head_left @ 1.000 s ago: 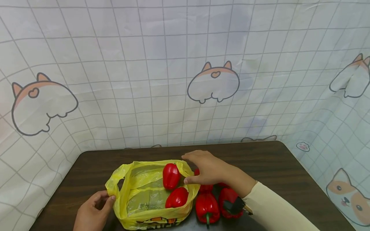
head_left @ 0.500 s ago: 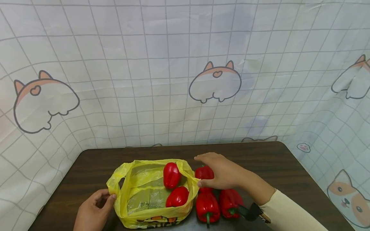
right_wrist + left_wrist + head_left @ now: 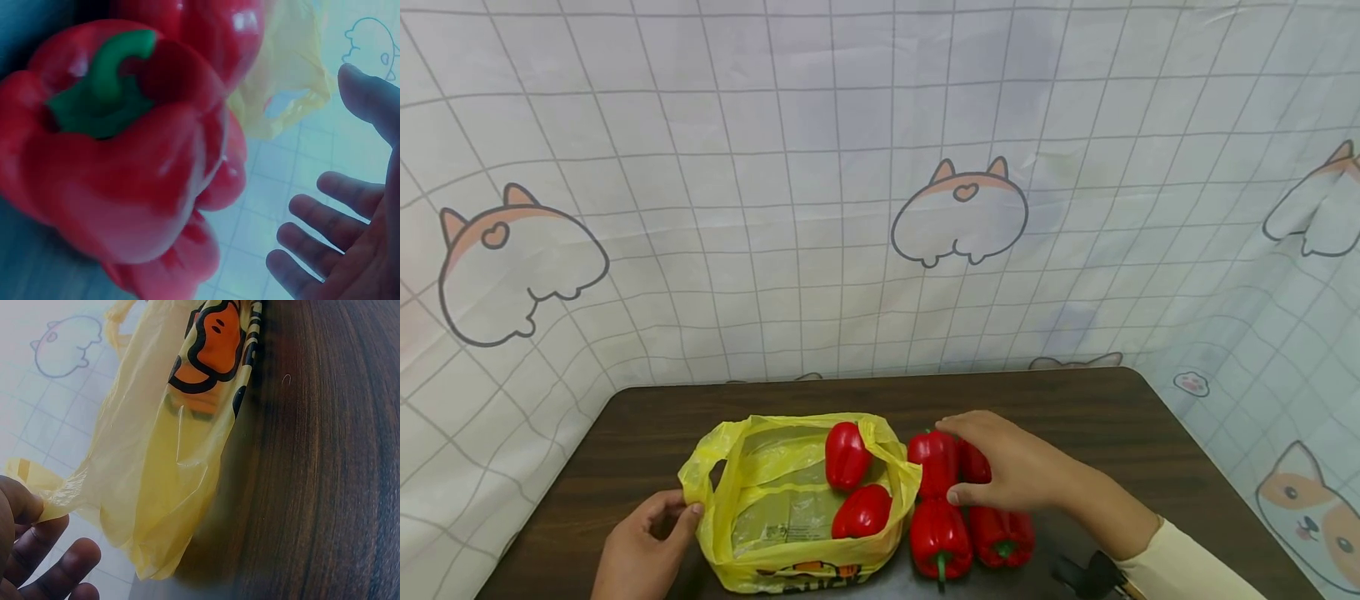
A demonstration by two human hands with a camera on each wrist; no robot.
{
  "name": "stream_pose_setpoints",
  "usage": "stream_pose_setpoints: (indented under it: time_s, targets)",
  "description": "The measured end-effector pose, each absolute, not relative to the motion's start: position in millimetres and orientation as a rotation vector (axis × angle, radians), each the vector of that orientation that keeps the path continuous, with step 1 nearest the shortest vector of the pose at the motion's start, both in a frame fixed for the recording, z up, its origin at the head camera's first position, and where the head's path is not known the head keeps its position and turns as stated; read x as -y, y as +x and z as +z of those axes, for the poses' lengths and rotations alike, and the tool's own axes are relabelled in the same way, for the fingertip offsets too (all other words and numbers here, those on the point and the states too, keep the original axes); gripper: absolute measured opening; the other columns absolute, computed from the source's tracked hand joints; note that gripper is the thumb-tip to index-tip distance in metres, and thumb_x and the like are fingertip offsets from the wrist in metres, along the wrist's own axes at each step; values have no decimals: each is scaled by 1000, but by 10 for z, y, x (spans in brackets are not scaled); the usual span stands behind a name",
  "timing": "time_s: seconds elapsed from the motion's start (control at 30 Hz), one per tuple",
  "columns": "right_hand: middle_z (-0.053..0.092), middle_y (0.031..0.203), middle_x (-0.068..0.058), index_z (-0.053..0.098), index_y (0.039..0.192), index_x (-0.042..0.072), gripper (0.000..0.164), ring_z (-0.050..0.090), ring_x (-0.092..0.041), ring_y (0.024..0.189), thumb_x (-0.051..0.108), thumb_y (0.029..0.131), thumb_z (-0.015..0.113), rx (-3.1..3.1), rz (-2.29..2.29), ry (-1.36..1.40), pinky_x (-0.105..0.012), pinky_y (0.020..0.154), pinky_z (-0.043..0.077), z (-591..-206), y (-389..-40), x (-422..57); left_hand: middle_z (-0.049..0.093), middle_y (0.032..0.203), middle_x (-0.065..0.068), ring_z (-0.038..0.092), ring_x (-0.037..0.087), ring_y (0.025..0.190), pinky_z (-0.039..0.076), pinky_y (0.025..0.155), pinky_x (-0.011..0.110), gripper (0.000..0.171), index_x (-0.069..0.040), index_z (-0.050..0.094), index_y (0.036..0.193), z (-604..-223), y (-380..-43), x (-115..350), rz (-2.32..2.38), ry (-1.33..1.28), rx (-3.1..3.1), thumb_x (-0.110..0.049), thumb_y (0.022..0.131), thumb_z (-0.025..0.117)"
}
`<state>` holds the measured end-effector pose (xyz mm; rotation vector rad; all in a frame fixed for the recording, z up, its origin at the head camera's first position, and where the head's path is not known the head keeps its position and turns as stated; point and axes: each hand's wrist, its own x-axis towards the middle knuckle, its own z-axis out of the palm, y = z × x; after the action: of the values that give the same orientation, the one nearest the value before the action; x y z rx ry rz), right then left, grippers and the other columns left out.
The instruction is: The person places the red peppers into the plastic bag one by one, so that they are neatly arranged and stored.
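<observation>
A yellow plastic bag (image 3: 805, 557) stands with its mouth spread on the left part of the table. Two red bell peppers (image 3: 861, 512) lie inside it, toward its right wall. My left hand (image 3: 643, 546) pinches the bag's left edge by the handle between thumb and forefinger, as the left wrist view also shows at the yellow plastic (image 3: 75, 497). Several more red bell peppers (image 3: 940, 537) sit close together right of the bag. Over the right-hand ones hovers my right hand (image 3: 1011, 462), fingers extended, holding nothing. A bell pepper with a green stem (image 3: 125, 200) fills much of the right wrist view.
A dark wood-grain table (image 3: 1120, 433) carries everything. White grid-patterned cloth (image 3: 820, 208) with cartoon dogs hangs behind it and at the sides. A black wrist-worn device (image 3: 1097, 577) sits by the cream right sleeve (image 3: 1187, 567).
My right hand has moved right, from the bag's right edge to above the bell peppers outside it, uncovering the nearer ones. The left hand keeps its hold on the bag.
</observation>
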<state>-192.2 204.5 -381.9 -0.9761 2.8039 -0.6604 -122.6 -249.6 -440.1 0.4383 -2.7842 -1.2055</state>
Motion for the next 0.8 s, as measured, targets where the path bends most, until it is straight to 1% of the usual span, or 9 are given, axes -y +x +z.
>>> stream_pose_setpoints:
  time_s: [0.17,0.23,0.33,0.4,0.53,0.67,0.8]
  targets:
    - [51,148,-2,51,149,10,81,44,-28,138,56,88,76,-2797,-687,-1006,-55,107,42,-3869,-1876,-2150,72,97,1,67,26,93,53,67,36,45,-4,70,121,-4412,-1229,2506,-1202,443,2786,-43,100,68]
    - [52,147,-2,51,149,9,82,45,-28,137,57,88,76,-2798,-699,-1000,-56,106,43,-3886,-1849,-2187,72,96,1,67,26,93,52,67,36,45,-4,70,121,-4413,-1230,2506,-1207,448,2783,-43,99,68]
    - [52,147,-1,51,149,11,81,46,-27,136,58,87,76,-2804,-711,-976,-56,105,44,-3916,-1804,-2250,72,96,1,67,26,93,52,67,36,46,-4,70,120,-4408,-1226,2506,-1208,450,2780,-45,99,68]
    - [52,146,0,51,149,13,82,47,-27,135,61,88,74,-2805,-717,-961,-56,104,45,-3932,-1774,-2290,72,96,1,67,24,92,52,67,35,45,-5,70,120,-4405,-1221,2502,-1198,451,2776,-44,99,68]
    - [51,146,1,51,150,15,81,47,-27,134,61,87,75,-2796,-729,-915,-56,102,46,-3964,-1717,-2368,72,96,1,66,22,90,51,67,34,43,-5,71,119,-4405,-1209,2498,-1191,453,2764,-43,99,69]
    - [50,148,0,50,150,16,83,47,-29,135,60,86,77,-2794,-727,-828,-57,102,46,-3987,-1652,-2435,71,95,1,65,22,90,51,67,34,43,-5,71,119,-4404,-1202,2500,-1207,450,2755,-43,99,70]
    - [51,147,-5,51,150,17,84,48,-35,134,61,84,78,-2798,-736,-786,-61,100,46,-4015,-1599,-2505,71,95,1,65,21,89,50,67,34,42,-5,71,118,-4406,-1197,2502,-1205,457,2750,-41,98,70]
